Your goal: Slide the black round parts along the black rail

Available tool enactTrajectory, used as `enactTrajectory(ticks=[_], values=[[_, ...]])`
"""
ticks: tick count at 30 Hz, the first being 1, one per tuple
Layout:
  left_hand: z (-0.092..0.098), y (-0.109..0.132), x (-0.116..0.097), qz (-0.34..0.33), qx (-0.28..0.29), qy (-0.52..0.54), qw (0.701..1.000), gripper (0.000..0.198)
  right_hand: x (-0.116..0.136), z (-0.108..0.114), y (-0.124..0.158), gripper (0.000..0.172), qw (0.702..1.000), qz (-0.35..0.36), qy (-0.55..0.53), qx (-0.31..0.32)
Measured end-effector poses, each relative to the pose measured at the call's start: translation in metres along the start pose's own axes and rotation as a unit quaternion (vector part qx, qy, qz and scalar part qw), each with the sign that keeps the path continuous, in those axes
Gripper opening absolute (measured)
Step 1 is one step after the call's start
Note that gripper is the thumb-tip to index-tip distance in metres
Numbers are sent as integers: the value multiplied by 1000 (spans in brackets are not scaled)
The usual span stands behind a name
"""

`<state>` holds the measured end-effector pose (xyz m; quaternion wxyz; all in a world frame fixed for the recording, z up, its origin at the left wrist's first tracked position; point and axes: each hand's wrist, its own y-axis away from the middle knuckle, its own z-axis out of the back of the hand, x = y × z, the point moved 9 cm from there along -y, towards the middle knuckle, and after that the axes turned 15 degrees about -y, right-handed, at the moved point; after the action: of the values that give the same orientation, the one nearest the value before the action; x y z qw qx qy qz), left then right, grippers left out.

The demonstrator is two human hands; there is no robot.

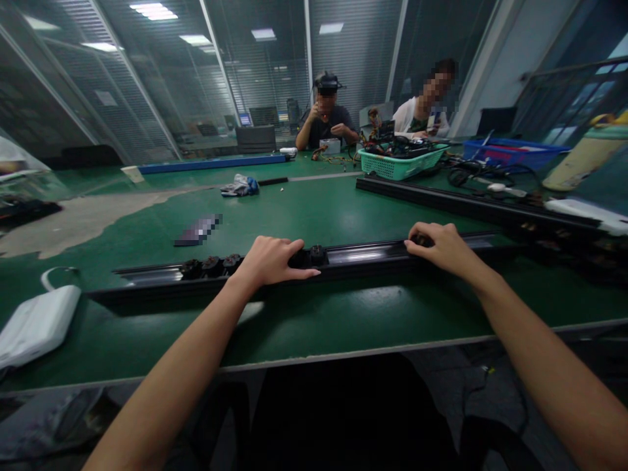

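Straddling a long black rail [366, 255] lying crosswise at 12 o'clock on the table [324, 327], the left hand [269, 260] spreads its thumb along the near edge just short of 12 o'clock, apparently to steady it, though whether its hidden fingers grip cannot be told. At 1 o'clock the right hand [436, 243] pinches a small dark socket [422, 241] between thumb and fingers, probably for control, while other sockets [212, 265] sit in the rail from 11 to 12 o'clock, seemingly kept in line by its sides
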<state>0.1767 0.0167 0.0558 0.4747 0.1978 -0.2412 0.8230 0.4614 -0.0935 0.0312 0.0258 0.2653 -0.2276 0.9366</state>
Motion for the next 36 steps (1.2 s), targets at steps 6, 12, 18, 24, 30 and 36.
enactTrajectory(ticks=[6, 12, 18, 24, 30, 36], values=[[1, 1, 0, 4, 1, 2, 1000, 75, 0, 1, 1, 23, 1000, -7, 15, -14], [1, 1, 1, 4, 0, -3, 1000, 76, -2, 0, 0, 23, 999, -18, 22, -15], [1, 1, 0, 2, -6, -6, 1000, 77, -9, 3, 0, 22, 999, -39, 26, -17], [-1, 1, 0, -1, -6, -5, 1000, 77, -10, 3, 1, 21, 999, -40, 14, -12], [1, 1, 1, 4, -5, 7, 1000, 76, -13, 4, 1, 21, 999, -46, 7, -8], [1, 1, 1, 7, -8, 9, 1000, 77, -13, 5, 2, 20, 999, -46, 1, -9]])
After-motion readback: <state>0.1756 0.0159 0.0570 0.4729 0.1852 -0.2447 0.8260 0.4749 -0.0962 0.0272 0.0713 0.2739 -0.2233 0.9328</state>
